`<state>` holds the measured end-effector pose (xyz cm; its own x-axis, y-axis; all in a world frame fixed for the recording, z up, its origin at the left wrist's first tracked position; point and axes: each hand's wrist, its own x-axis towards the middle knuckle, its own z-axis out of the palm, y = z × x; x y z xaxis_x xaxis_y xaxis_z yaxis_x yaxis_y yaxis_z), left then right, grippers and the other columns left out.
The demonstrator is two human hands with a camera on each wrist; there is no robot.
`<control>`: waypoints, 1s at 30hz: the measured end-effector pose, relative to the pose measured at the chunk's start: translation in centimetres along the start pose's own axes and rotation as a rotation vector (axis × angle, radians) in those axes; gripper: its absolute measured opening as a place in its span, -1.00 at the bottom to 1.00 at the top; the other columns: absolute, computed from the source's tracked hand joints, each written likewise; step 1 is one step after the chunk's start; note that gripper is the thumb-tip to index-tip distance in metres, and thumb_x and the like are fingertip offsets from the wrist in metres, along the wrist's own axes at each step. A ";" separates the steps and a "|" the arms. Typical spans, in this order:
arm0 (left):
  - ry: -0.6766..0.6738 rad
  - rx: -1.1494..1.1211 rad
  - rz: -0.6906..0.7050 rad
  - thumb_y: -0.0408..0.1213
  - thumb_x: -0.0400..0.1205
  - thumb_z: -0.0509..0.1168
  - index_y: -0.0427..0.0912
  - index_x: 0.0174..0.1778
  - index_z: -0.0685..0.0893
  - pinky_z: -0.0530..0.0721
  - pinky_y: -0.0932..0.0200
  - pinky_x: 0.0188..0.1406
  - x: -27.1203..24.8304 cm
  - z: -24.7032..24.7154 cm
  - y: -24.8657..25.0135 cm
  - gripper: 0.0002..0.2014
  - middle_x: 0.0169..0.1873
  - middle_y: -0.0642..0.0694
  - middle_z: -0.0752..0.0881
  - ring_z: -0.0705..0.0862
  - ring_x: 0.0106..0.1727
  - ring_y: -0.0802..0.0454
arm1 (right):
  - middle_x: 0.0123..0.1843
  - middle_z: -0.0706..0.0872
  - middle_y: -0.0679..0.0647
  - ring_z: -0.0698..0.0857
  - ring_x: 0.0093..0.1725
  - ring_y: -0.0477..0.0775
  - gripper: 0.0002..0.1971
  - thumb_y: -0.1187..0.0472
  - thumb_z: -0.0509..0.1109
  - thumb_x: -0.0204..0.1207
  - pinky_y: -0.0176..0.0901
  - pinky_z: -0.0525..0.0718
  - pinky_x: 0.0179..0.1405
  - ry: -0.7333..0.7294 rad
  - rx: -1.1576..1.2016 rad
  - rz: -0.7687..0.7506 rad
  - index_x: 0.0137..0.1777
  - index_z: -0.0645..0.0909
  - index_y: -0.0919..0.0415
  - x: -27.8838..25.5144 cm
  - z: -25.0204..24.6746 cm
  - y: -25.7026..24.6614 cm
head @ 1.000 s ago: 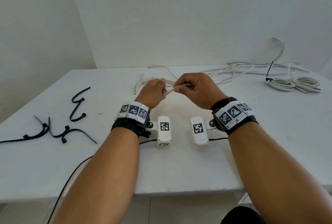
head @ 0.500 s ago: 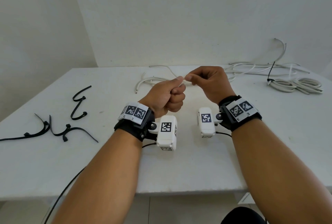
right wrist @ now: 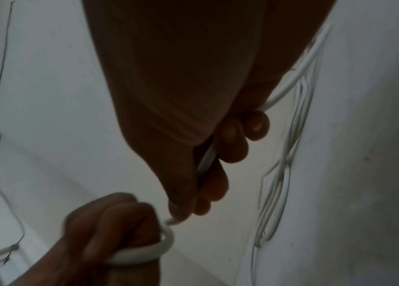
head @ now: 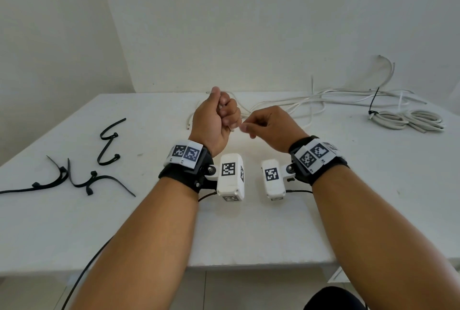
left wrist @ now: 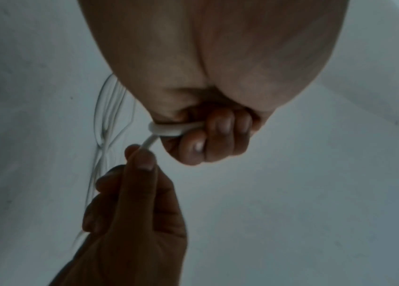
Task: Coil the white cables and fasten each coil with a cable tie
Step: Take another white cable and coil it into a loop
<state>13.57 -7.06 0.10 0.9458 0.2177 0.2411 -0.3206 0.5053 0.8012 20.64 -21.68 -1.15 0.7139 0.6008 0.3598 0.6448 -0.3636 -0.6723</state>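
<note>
So both hands are up over the middle of the tabletop (head: pixel 249 230), a bit toward the far edge. The left hand (head: pixel 216 120) is balled into a fist around a small loop of the white cable (left wrist: pixel 166 130); from the left wrist view you can see the loop poking out beside the curled fingers (left wrist: pixel 218 135). The right hand (head: pixel 268 126) sits just beside it, pinching the same cable between thumb and fingertips (left wrist: pixel 144 158), and the cable runs on through the palm and out the back toward the far right.

The rest of the loose white cables (head: pixel 323 100) sprawl along the far edge of the tabletop, well apart from the hands. Near the far right corner there's a finished coil (head: pixel 408 120) lying flat with a black cable tie (head: pixel 372 108) around one end, its tail sticking up.

Over by the left edge a handful of spare black cable ties (head: pixel 94 175) lie scattered, some curled. Both wrists wear bands with white camera boxes (head: pixel 230 175).
</note>
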 end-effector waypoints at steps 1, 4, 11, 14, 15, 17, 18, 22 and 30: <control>0.057 0.030 0.017 -0.10 0.85 -0.10 -0.12 -0.35 0.33 0.25 0.19 -0.51 0.0 0.1 -0.2 -0.57 -0.59 0.04 0.27 0.22 -0.60 0.11 | -0.48 0.70 -0.15 0.48 -0.57 -0.24 -0.80 0.10 0.50 0.56 -0.45 0.45 -0.44 -0.036 -0.025 -0.007 -0.31 0.74 0.02 0.0 0.2 -0.3; 0.174 0.114 0.063 -0.15 0.85 -0.09 -0.13 -0.33 0.31 0.29 0.18 -0.50 0.3 0.0 -0.7 -0.60 -0.59 0.04 0.30 0.25 -0.59 0.10 | -0.37 0.78 -0.13 0.62 -0.40 -0.28 -0.89 0.12 0.47 0.58 -0.36 0.57 -0.26 -0.136 -0.114 -0.039 -0.14 0.82 0.04 0.0 0.6 -0.9; 0.307 0.404 0.165 -0.17 0.84 -0.06 -0.11 -0.34 0.28 0.29 0.17 -0.46 0.7 -0.1 -1.5 -0.61 -0.61 0.10 0.34 0.28 -0.53 0.10 | -0.21 0.77 -0.16 0.70 -0.11 -0.09 -0.83 0.12 0.41 0.60 -0.24 0.63 -0.05 -0.261 -0.270 -0.042 0.11 0.79 0.03 -0.7 -0.3 -2.0; 0.408 0.335 0.222 -0.20 0.84 -0.05 -0.12 -0.34 0.28 0.32 0.28 -0.54 1.2 -0.9 -0.9 -0.62 -0.52 0.01 0.33 0.30 -0.53 0.13 | -0.18 0.75 -0.14 0.67 -0.16 -0.13 -0.82 0.09 0.40 0.59 -0.24 0.62 -0.14 -0.260 -0.296 -0.020 0.09 0.80 -0.02 -0.9 -0.6 -2.0; 0.427 0.359 0.224 -0.19 0.84 -0.04 -0.12 -0.33 0.28 0.35 0.30 -0.55 1.2 -1.2 -0.8 -0.63 -0.49 -0.01 0.33 0.32 -0.52 0.13 | -0.18 0.73 -0.17 0.65 -0.17 -0.18 -0.81 0.10 0.39 0.59 -0.29 0.58 -0.17 -0.263 -0.293 -0.025 0.11 0.81 -0.03 -1.0 -0.5 -2.0; 0.396 0.548 0.173 -0.13 0.83 -0.02 -0.13 -0.29 0.32 0.44 0.28 -0.48 1.0 -1.5 -1.0 -0.64 -0.49 -0.01 0.37 0.38 -0.52 0.13 | -0.21 0.67 -0.27 0.62 -0.20 -0.29 -0.80 0.15 0.39 0.58 -0.41 0.48 -0.22 -0.276 -0.266 -0.066 0.11 0.81 -0.02 -1.2 -0.4 -2.3; 0.351 0.688 0.117 -0.11 0.83 -0.01 -0.13 -0.26 0.35 0.48 0.26 -0.44 0.6 -1.4 -1.1 -0.65 -0.50 0.01 0.41 0.42 -0.54 0.15 | -0.23 0.66 -0.30 0.61 -0.22 -0.31 -0.80 0.19 0.39 0.58 -0.43 0.46 -0.23 -0.282 -0.252 -0.096 0.10 0.81 0.00 -1.2 -0.3 -2.5; 0.038 1.205 -0.096 -0.20 0.79 -0.03 -0.26 -0.31 0.56 0.51 0.28 -0.33 -0.1 -0.6 -1.3 -0.57 -0.55 -0.05 0.67 0.59 -0.55 0.13 | -0.33 0.78 -0.17 0.67 -0.35 -0.01 -0.79 0.29 0.41 0.50 -0.11 0.63 -0.30 -0.215 -0.127 -0.143 -0.10 0.85 0.00 -1.4 -1.2 -2.0; -0.147 0.693 -0.391 0.06 0.80 -0.06 -0.10 -0.46 0.37 0.09 0.24 -0.60 -0.7 -0.3 -0.8 -0.47 -0.61 0.00 0.25 0.13 -0.57 0.08 | -0.33 0.74 -0.02 0.65 -0.36 -0.18 -0.77 0.19 0.71 0.33 -0.37 0.60 -0.33 0.118 0.047 -0.222 -0.25 0.67 0.17 -1.0 -2.4 -1.1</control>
<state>13.19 -7.35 -0.87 0.9954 -0.0044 -0.0962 0.0950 -0.1213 0.9881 19.85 -23.63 0.80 0.5846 0.5740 0.5733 0.7781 -0.1966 -0.5966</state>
